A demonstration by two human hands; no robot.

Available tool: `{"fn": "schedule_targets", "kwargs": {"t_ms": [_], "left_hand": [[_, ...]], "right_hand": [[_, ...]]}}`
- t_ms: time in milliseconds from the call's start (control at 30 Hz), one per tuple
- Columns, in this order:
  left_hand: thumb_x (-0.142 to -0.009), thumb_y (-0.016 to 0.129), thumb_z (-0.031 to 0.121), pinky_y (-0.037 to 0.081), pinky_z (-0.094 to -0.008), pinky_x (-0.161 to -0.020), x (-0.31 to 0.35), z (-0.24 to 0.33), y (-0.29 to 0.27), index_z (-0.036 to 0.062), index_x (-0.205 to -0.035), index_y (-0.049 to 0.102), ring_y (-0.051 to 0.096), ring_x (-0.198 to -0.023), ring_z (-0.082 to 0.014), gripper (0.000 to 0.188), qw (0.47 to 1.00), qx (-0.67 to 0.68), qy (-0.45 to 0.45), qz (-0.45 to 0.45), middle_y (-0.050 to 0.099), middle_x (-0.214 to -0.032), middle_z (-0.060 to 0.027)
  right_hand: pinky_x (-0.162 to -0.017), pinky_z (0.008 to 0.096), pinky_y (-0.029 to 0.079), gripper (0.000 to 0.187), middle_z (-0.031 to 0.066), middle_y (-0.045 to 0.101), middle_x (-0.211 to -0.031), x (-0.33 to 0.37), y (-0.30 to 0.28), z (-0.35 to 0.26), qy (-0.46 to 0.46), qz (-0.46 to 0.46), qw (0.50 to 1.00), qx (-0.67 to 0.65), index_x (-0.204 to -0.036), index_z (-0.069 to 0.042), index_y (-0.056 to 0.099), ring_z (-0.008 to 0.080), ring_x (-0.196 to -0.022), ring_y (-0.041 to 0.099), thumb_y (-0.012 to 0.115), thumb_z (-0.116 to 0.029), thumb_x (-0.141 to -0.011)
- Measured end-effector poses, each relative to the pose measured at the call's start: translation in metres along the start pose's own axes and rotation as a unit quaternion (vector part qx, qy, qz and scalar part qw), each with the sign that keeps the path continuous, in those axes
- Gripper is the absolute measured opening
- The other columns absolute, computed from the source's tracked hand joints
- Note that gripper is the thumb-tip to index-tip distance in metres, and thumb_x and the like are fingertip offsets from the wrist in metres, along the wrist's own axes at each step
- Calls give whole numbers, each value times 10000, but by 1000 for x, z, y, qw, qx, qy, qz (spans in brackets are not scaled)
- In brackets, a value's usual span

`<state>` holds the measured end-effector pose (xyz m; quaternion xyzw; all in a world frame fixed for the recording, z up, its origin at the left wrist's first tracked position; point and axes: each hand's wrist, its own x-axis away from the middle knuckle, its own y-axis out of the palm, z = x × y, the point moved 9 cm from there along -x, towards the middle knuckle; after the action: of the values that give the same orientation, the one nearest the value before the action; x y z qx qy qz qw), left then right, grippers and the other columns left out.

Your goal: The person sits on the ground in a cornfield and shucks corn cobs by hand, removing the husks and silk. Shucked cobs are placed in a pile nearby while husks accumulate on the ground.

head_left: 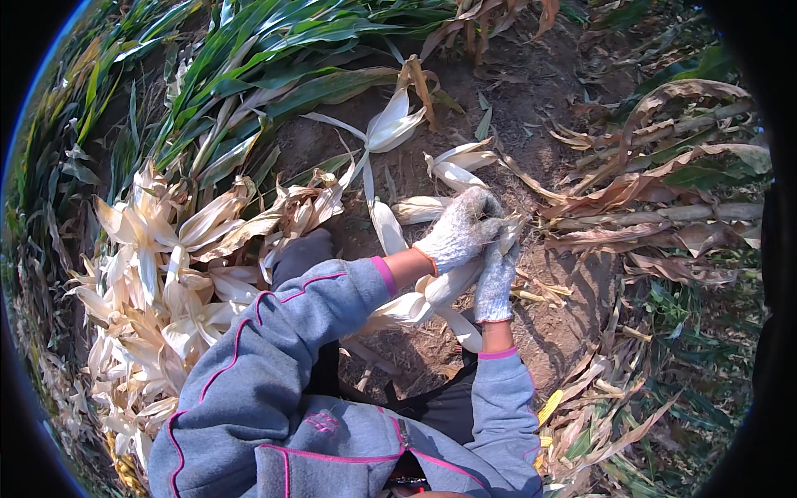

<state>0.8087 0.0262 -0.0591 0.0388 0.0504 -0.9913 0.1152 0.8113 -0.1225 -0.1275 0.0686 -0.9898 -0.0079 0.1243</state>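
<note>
My left hand, in a white knitted glove, is closed at the upper end of an ear of corn in its pale dry husk. Beside it, my right hand, gloved the same way, is wrapped round the same ear from the right. A dry husk tip sticks out between the fingers. The ear slants down to the left, passing below the gloves, and loose husk leaves spread from its lower end. The gloves hide part of the ear and most of my fingertips.
Husked-over ears lie on the soil just beyond my hands. A large heap of pale husks fills the left. Green corn leaves lie at the far left, dry stalks at the right. Bare yellow cobs lie near my right sleeve.
</note>
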Motion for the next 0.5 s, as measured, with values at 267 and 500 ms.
{"fn": "schedule_targets", "kwargs": {"t_ms": [267, 500], "left_hand": [[-891, 574, 172, 448, -267, -657, -3, -27, 1, 23, -920, 569, 526, -740, -101, 153, 969, 214, -126, -8, 575, -814, -38], [-900, 560, 185, 467, -279, -650, 2, -14, 11, 27, -959, 531, 549, -704, -145, 171, 954, 158, -99, -234, 576, -805, -52]], "right_hand": [[-981, 374, 400, 580, 96, 454, -1317, -2, 2, 6, 96, -1, 968, -233, -1367, -91, 371, 231, -1178, 465, 520, -433, -922], [-934, 371, 437, 546, 71, 534, -1191, -22, -64, -34, -16, 122, 949, -291, -1276, -99, 463, 212, -1074, 529, 562, -479, -896]]}}
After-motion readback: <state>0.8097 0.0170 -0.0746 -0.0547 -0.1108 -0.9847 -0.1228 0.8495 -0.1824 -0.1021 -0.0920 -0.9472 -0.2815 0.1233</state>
